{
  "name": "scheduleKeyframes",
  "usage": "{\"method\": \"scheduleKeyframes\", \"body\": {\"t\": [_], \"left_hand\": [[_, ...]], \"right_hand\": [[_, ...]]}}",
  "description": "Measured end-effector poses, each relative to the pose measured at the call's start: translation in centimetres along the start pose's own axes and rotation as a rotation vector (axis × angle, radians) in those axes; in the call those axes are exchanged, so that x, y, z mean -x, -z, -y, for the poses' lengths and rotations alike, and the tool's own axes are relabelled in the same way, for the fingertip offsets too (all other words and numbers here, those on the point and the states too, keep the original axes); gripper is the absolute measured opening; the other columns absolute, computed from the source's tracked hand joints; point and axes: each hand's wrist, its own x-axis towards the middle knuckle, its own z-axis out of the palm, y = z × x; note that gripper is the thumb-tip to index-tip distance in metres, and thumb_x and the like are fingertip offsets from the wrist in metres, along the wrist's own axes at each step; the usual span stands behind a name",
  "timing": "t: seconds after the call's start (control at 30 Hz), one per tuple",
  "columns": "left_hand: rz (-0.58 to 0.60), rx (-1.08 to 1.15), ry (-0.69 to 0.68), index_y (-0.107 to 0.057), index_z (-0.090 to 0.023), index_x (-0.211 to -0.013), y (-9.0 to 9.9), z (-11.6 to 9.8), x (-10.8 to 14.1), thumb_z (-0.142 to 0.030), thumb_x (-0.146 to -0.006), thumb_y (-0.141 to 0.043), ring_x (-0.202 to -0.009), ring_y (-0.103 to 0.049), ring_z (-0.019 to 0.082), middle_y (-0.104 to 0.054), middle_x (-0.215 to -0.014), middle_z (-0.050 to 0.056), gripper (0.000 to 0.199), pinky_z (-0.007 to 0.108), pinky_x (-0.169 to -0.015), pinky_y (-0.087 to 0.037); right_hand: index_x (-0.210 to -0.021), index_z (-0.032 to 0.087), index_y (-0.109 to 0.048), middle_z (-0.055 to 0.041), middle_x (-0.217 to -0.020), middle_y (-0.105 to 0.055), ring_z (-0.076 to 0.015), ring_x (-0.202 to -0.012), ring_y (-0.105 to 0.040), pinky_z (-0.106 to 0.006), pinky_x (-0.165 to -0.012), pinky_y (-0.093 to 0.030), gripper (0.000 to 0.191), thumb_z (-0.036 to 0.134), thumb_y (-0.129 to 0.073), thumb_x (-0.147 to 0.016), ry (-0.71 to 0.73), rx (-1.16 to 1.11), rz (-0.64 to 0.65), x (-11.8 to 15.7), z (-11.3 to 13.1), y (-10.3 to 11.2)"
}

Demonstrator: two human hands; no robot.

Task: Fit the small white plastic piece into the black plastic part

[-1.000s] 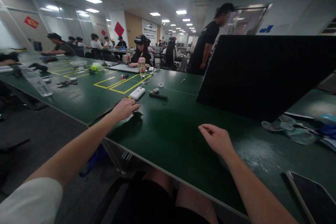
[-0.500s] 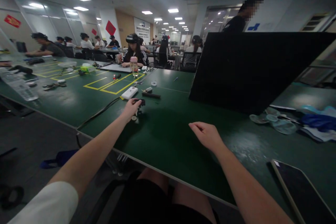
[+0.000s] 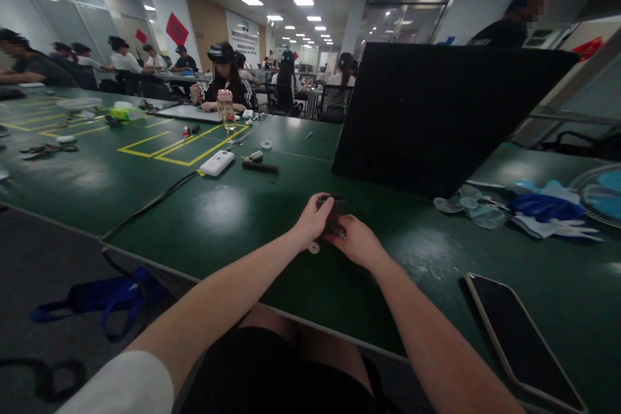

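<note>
Just changed: the small dark wheeled piece [image 3: 336, 208] has been carried from beside the white rounded device [image 3: 217, 163] to the middle of the near worktop [image 3: 160, 233]; it was held by one hand half a second ago and is now met by both.
Meaning: the piece has been brought within shared reach, and two-handed handling appears to have begun.
Left hand [image 3: 313, 223]: pinched on the piece, thumb laid over its upper side, fingers wrapped behind.
Right hand [image 3: 359, 242]: fingers curled in and apparently closed on the lower right end; exact fingertip contact is partly hidden.
Wheeled piece: held between the hands, its pale wheel [image 3: 314, 248] exposed below the left hand; contact with the worktop cannot be told.
Left of hands: a black bar [image 3: 261, 167] and the white device are seen, with a cable [image 3: 155, 204] run toward the edge.
Right of hands: a dark-screened smartphone [image 3: 528, 336] is laid flat; clear fan blades [image 3: 468, 204] are placed beside blue cloth [image 3: 548, 206].
Beyond: a large black panel [image 3: 436, 110] is stood at a slant.
Writing: dark lettering is carried by the wall sign [image 3: 245, 32], too small to be read.
Brands: none can be made out on the smartphone or white device.
</note>
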Motion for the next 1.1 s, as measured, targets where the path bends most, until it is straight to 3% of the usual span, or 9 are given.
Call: {"method": "scheduleKeyframes", "body": {"t": [0.17, 0.27, 0.33, 0.47, 0.6, 0.7, 0.83, 0.97, 1.1], "left_hand": [[-0.258, 0.197, 0.065, -0.041, -0.025, -0.135, 3.6, -0.7, -0.9, -0.058, -0.098, -0.038, -0.111, -0.063, 0.017, -0.06, -0.131, 0.01, 0.05, 0.031, -0.09, -0.053], [-0.328, 0.084, 0.045, -0.042, -0.022, -0.136, 5.5, -1.2, -0.7, -0.056, -0.097, -0.041, -0.113, -0.061, 0.02, -0.059, -0.129, 0.012, 0.051, 0.035, -0.095, -0.051], [-0.334, -0.113, -0.04, -0.048, -0.02, -0.132, 6.5, -1.5, 0.1, -0.051, -0.095, -0.051, -0.117, -0.057, 0.022, -0.058, -0.128, 0.013, 0.049, 0.039, -0.101, -0.048], [-0.24, -0.506, -0.223, -0.06, -0.022, -0.124, 8.2, -2.1, 1.7, -0.041, -0.084, -0.069, -0.125, -0.05, 0.027, -0.052, -0.126, 0.012, 0.045, 0.044, -0.108, -0.041], [-0.154, -0.615, -0.225, -0.058, -0.026, -0.129, 9.0, -2.7, 1.9, -0.042, -0.084, -0.069, -0.114, -0.056, 0.027, -0.056, -0.118, 0.01, 0.049, 0.045, -0.101, -0.047], [-0.016, -0.638, -0.232, -0.054, -0.027, -0.133, 8.7, -2.7, 1.7, -0.041, -0.085, -0.068, -0.107, -0.061, 0.027, -0.061, -0.117, 0.009, 0.052, 0.045, -0.098, -0.049], [0.079, -0.702, -0.243, -0.051, -0.026, -0.135, 7.7, -2.6, 2.1, -0.04, -0.085, -0.067, -0.116, -0.06, 0.03, -0.063, -0.124, 0.01, 0.054, 0.049, -0.102, -0.047], [0.15, -0.706, -0.262, -0.05, -0.026, -0.137, 7.1, -2.8, 2.8, -0.038, -0.087, -0.063, -0.118, -0.061, 0.03, -0.063, -0.127, 0.011, 0.052, 0.049, -0.103, -0.047], [0.278, -0.666, -0.314, -0.053, -0.029, -0.133, 7.0, -3.1, 3.2, -0.035, -0.085, -0.066, -0.111, -0.065, 0.028, -0.067, -0.123, 0.008, 0.05, 0.043, -0.097, -0.051]], "right_hand": [[-0.104, 0.023, -0.071, -0.0091, -0.111, -0.066, -0.0212, -0.084, -0.064, -0.033, -0.067, -0.049, 0.021, 0.031, -0.058, -0.09, -0.054, -0.015, -0.031, -0.2, 0.1, 0.4], [-0.105, 0.023, -0.067, -0.0068, -0.103, -0.068, -0.0181, -0.077, -0.063, -0.031, -0.063, -0.047, 0.022, 0.028, -0.05, -0.093, -0.098, -0.079, -0.03, 0.2, 0.7, 0.7], [-0.111, 0.024, -0.065, -0.0037, -0.092, -0.068, -0.0168, -0.072, -0.061, -0.029, -0.06, -0.044, 0.026, 0.038, -0.052, -0.093, -0.041, -0.091, 0.019, 0.8, 1.5, 0.8], [-0.114, 0.028, -0.067, -0.0014, -0.086, -0.068, -0.0168, -0.071, -0.06, -0.028, -0.057, -0.039, 0.049, 0.061, -0.07, -0.077, 0.131, 0.007, 0.123, 1.5, 3.4, 0.3], [-0.097, 0.028, -0.073, -0.0021, -0.091, -0.07, -0.0178, -0.077, -0.063, -0.029, -0.06, -0.041, 0.027, 0.051, -0.065, -0.085, 0.179, 0.031, 0.141, 0.8, 3.1, 0.0], [-0.097, 0.028, -0.075, -0.0031, -0.087, -0.072, -0.0182, -0.072, -0.064, -0.03, -0.057, -0.044, 0.026, 0.045, -0.057, -0.091, 0.034, 0.007, 0.089, 0.1, 1.1, 0.6], [-0.098, 0.028, -0.076, -0.0031, -0.079, -0.072, -0.0174, -0.06, -0.061, -0.031, -0.054, -0.044, 0.032, 0.046, -0.05, -0.094, -0.096, -0.031, -0.042, 0.0, -1.5, 1.5], [-0.111, 0.028, -0.073, -0.004, -0.093, -0.073, -0.02, -0.075, -0.064, -0.034, -0.066, -0.049, 0.034, 0.045, -0.046, -0.097, -0.015, -0.057, -0.223, 0.6, -0.8, 1.9], [-0.112, 0.026, -0.071, -0.0047, -0.1, -0.069, -0.019, -0.085, -0.063, -0.033, -0.073, -0.048, 0.033, 0.039, -0.043, -0.1, 0.136, -0.031, -0.217, 1.1, 1.6, 1.5]]}}
